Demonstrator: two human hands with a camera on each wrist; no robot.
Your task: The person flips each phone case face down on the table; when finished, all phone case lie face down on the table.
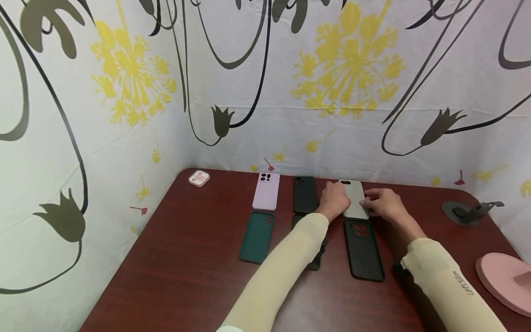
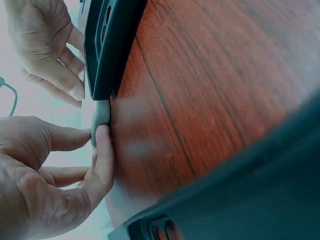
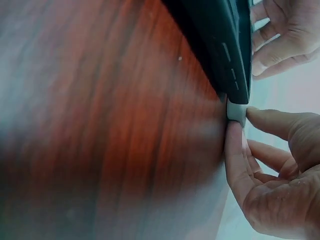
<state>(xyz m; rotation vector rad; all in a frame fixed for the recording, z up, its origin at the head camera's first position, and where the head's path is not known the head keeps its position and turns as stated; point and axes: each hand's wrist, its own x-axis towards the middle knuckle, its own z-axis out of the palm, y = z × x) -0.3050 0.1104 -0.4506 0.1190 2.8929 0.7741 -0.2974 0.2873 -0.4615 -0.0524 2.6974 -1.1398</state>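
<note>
A light grey phone case [image 1: 356, 196] lies flat in the back row on the table, its camera cutout at the far end. My left hand [image 1: 334, 199] pinches its left edge, thumb on top and a finger low at the side, as the left wrist view shows. From the other side my right hand [image 1: 387, 205] pinches the right edge with thumb and forefinger; the right wrist view shows this hand [image 3: 280, 175] close up. Directly in front of the grey case lies a black phone case [image 1: 367, 258] with a square camera cutout.
To the left are a lilac case [image 1: 266, 193], a black case [image 1: 304, 196], a teal case [image 1: 256, 237] and another dark case [image 1: 314, 265], partly hidden under my left sleeve. A small whitish square box [image 1: 199, 178] sits back left. Rightward stand a black mount [image 1: 460, 213] and a pink round base [image 1: 499, 276].
</note>
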